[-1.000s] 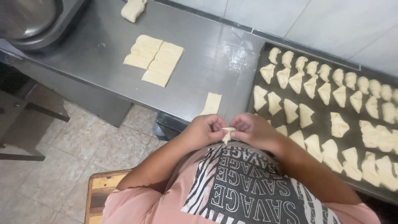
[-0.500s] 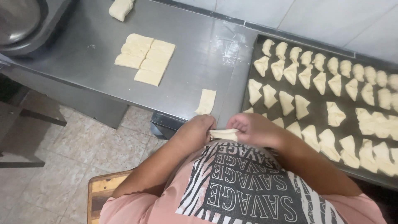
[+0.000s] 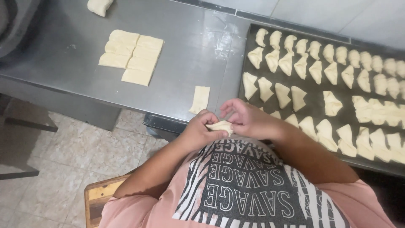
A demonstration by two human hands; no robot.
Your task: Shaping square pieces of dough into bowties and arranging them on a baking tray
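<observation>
Pale dough piece (image 3: 220, 126) sits pinched between both hands, just above the person's chest at the near edge of the steel counter (image 3: 185, 59): left hand (image 3: 201, 131) curls under it, right hand (image 3: 246, 119) grips its other end. A single strip (image 3: 199, 99) lies just beyond, cut rectangles (image 3: 131, 56) farther left, and a dark tray (image 3: 316, 105) of folded pieces (image 3: 331, 103) at right.

Both hands, left hand (image 3: 197, 130) and right hand (image 3: 246, 119), pinch a dough piece (image 3: 220, 126). Shaped pieces fill the tray (image 3: 252, 30). Flat dough squares (image 3: 131, 56) lie on the table (image 3: 185, 50).
</observation>
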